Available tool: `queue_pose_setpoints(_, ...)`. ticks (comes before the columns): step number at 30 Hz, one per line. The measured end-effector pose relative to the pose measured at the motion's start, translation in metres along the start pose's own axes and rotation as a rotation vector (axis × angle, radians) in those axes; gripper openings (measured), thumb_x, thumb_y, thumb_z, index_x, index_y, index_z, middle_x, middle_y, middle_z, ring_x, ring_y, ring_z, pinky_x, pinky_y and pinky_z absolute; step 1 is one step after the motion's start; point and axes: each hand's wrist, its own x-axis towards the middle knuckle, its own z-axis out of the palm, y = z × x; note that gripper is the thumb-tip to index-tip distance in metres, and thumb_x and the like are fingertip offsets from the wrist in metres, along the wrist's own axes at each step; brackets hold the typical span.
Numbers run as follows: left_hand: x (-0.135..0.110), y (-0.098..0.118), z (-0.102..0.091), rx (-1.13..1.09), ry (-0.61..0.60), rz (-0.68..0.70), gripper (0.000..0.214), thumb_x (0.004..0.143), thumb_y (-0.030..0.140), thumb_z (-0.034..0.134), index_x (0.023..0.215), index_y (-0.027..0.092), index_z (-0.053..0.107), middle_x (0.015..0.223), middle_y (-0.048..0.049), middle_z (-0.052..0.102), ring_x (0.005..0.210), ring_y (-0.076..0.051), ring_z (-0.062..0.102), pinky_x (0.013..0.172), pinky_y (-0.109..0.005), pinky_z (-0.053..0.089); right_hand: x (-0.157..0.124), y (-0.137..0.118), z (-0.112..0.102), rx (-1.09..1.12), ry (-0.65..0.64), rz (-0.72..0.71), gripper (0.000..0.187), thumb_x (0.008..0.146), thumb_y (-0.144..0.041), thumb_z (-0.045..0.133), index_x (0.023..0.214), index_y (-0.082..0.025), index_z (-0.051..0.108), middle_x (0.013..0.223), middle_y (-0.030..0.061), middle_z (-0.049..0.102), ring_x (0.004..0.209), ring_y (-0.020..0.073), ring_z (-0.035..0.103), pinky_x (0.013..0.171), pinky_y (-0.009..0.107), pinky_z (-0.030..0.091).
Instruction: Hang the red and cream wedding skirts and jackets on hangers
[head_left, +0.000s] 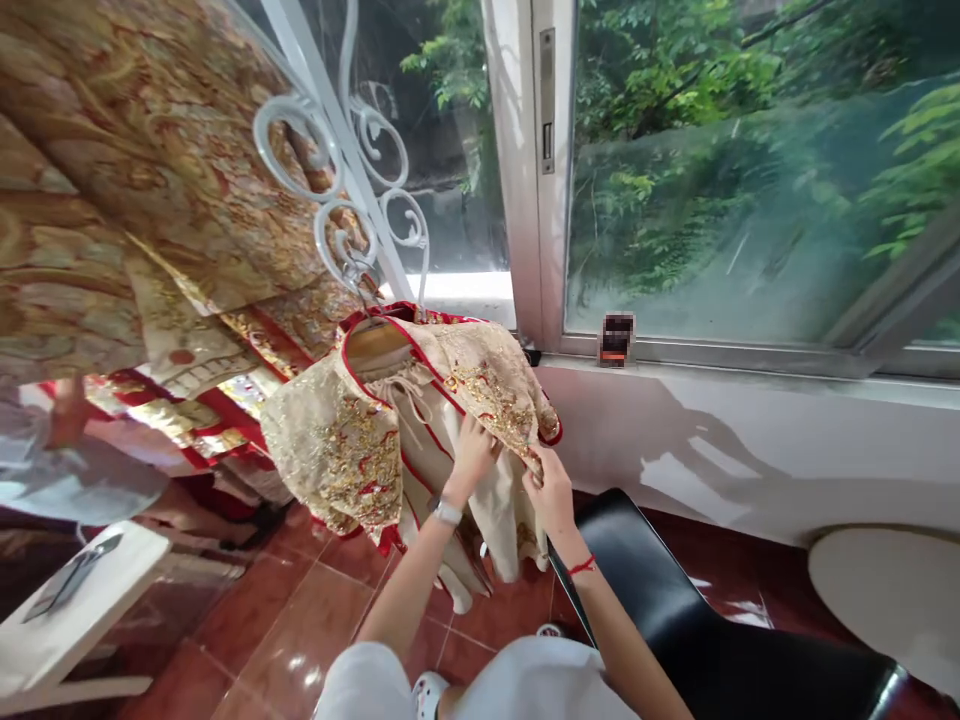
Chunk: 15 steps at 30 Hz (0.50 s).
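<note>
A cream jacket (491, 365) with red trim and gold beadwork hangs on a hanger (367, 312) from a white scrolled metal rack. Its front panels are parted, and a cream inner garment with a tied cord (412, 395) shows between them. My left hand (474, 457) grips the inner edge of the right-side panel; its fingertips are partly hidden by the cloth. Farther right, my right hand (551, 487) pinches the lower hem of the same panel, lifting it outward. Both hands are closed on the fabric, a short way apart.
The white rack (337, 150) rises toward the window (720, 200). Patterned gold cloth (150, 150) hangs at left. A black chair (660, 580) stands close by my right arm. A white stool (82, 610) is at lower left, near another person's arm (202, 515). A small dark box (617, 338) sits on the sill.
</note>
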Motion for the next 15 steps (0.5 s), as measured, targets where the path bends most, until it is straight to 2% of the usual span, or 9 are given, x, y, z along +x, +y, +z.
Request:
queue_pose_setpoints(1, -0.017, -0.011, -0.006, 0.042, 0.101, -0.097, 0.029, 0.084, 0.024, 0.062, 0.112, 0.018, 0.064, 0.117, -0.0142, 0.061, 0.114, -0.029, 0.055, 0.101, -0.05, 0.044, -0.001, 0.006, 0.002, -0.034, 0.004, -0.005, 0.046, 0.081, -0.01, 0.045, 0.125, -0.02, 0.055, 0.116, 0.0112, 0.063, 0.107, 0.0243, 0.06, 0.095, 0.041, 0.05)
queue_pose_setpoints(3, -0.055, -0.04, -0.022, 0.171, 0.35, -0.376, 0.039, 0.083, 0.026, 0.061, 0.119, 0.015, 0.06, 0.118, -0.018, 0.059, 0.117, -0.033, 0.052, 0.101, -0.055, 0.04, -0.001, 0.018, 0.008, -0.11, 0.03, 0.005, 0.047, 0.08, -0.009, 0.044, 0.125, -0.02, 0.054, 0.116, 0.0121, 0.06, 0.111, 0.0262, 0.056, 0.097, 0.044, 0.047)
queue_pose_setpoints(4, -0.074, -0.056, -0.032, 0.242, 0.44, -0.511, 0.048, 0.081, 0.031, 0.063, 0.124, 0.012, 0.055, 0.119, -0.0199, 0.058, 0.117, -0.035, 0.052, 0.1, -0.056, 0.04, -0.001, 0.024, 0.012, -0.142, 0.05, 0.02, 0.047, 0.08, -0.01, 0.044, 0.125, -0.02, 0.052, 0.117, 0.0128, 0.059, 0.112, 0.0272, 0.054, 0.098, 0.046, 0.046)
queue_pose_setpoints(5, -0.092, -0.073, -0.041, 0.299, 0.457, -0.597, 0.058, 0.078, 0.036, 0.066, 0.127, 0.009, 0.051, 0.119, -0.0215, 0.057, 0.116, -0.037, 0.052, 0.097, -0.057, 0.041, -0.001, 0.031, 0.017, -0.167, 0.066, 0.037, 0.047, 0.081, -0.012, 0.045, 0.127, -0.019, 0.05, 0.118, 0.0137, 0.057, 0.114, 0.0282, 0.052, 0.098, 0.048, 0.045)
queue_pose_setpoints(7, -0.119, -0.103, -0.058, 0.358, 0.327, -0.637, 0.068, 0.073, 0.038, 0.069, 0.129, 0.007, 0.049, 0.116, -0.0219, 0.059, 0.111, -0.037, 0.055, 0.092, -0.054, 0.044, -0.003, 0.044, 0.025, -0.194, 0.061, 0.058, 0.047, 0.084, -0.016, 0.047, 0.13, -0.016, 0.046, 0.12, 0.0156, 0.055, 0.115, 0.0291, 0.051, 0.097, 0.049, 0.045)
queue_pose_setpoints(10, -0.138, -0.129, -0.077, 0.335, 0.06, -0.557, 0.054, 0.08, 0.027, 0.061, 0.13, 0.011, 0.052, 0.107, -0.0173, 0.067, 0.101, -0.032, 0.064, 0.086, -0.042, 0.049, -0.011, 0.056, 0.034, -0.196, -0.044, 0.046, 0.037, 0.088, -0.02, 0.042, 0.123, -0.014, 0.049, 0.114, 0.0163, 0.058, 0.109, 0.0284, 0.055, 0.094, 0.046, 0.046)
queue_pose_setpoints(12, -0.137, -0.127, -0.088, 0.293, -0.047, -0.534, 0.052, 0.084, 0.02, 0.052, 0.136, 0.013, 0.049, 0.106, -0.0155, 0.07, 0.094, -0.028, 0.068, 0.078, -0.035, 0.051, -0.017, 0.05, 0.037, -0.188, -0.122, 0.058, 0.03, 0.089, -0.019, 0.038, 0.114, -0.015, 0.053, 0.105, 0.0147, 0.061, 0.1, 0.0275, 0.059, 0.089, 0.045, 0.048)
queue_pose_setpoints(15, -0.122, -0.095, -0.099, 0.217, -0.098, -0.529, 0.052, 0.088, 0.018, 0.045, 0.139, 0.012, 0.044, 0.1, -0.0143, 0.073, 0.079, -0.025, 0.071, 0.067, -0.031, 0.051, -0.017, 0.01, 0.044, -0.096, -0.294, 0.069, 0.028, 0.087, -0.018, 0.04, 0.11, -0.016, 0.054, 0.09, 0.0103, 0.064, 0.081, 0.0251, 0.061, 0.079, 0.042, 0.05)
